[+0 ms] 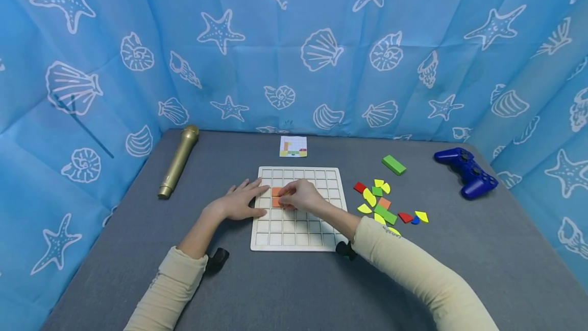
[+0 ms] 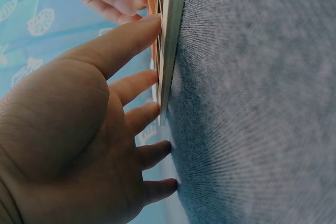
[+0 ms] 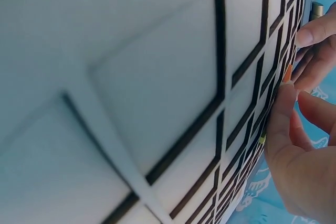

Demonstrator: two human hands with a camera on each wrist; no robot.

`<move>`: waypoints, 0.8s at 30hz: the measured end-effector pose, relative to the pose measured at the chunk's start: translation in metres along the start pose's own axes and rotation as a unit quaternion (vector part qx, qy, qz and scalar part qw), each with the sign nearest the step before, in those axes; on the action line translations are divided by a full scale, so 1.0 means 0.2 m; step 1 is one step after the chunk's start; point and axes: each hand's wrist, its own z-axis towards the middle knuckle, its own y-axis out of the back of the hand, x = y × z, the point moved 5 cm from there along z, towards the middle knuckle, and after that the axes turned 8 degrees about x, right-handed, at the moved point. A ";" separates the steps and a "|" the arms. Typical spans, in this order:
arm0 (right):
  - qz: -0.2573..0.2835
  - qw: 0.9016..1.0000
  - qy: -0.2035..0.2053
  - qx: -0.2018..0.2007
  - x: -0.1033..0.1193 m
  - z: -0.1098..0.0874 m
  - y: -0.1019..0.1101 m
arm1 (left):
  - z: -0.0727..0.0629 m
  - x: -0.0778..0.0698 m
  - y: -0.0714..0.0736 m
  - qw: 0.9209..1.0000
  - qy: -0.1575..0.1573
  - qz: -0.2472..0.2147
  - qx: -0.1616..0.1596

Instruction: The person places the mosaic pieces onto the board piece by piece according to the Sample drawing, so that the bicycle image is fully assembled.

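Note:
A white grid board [image 1: 289, 239] lies on the grey table. Two orange square tiles, an upper one [image 1: 275, 191] and a lower one [image 1: 276, 202], sit in its left part. My right hand [image 1: 300, 196] is over them, thumb and fingertips pinching at the lower orange tile; its fingers hide part of both. In the right wrist view the thumb [image 3: 281, 111] is right at an orange edge. My left hand [image 1: 239, 201] is spread at the board's left side, with fingertips on its edge. The left wrist view shows its fingers [image 2: 142, 116] straight and apart.
Right of the board lie several loose yellow, red, green, orange and blue pieces, among them a green block [image 1: 393, 165]. A pattern card [image 1: 293, 146] is behind the board. A gold microphone [image 1: 179, 162] lies at left, a blue game controller [image 1: 466, 171] at right.

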 end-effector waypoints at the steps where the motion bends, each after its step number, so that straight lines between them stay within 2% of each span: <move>1: 0.002 1.000 0.001 0.002 0.00 0.00 0.00 | 0.00 0.00 0.00 1.000 0.000 0.000 0.000; 8: 0.016 1.000 -0.003 0.015 0.00 -0.01 0.00 | -0.01 0.00 0.00 1.000 -0.005 -0.005 -0.004; 16: 0.082 0.995 -0.004 0.064 -0.02 0.00 0.03 | -0.01 0.00 0.00 1.000 0.001 -0.005 -0.002; 24: 0.078 0.994 -0.006 0.073 -0.04 -0.02 0.07 | -0.01 0.00 0.00 1.000 -0.001 -0.002 -0.004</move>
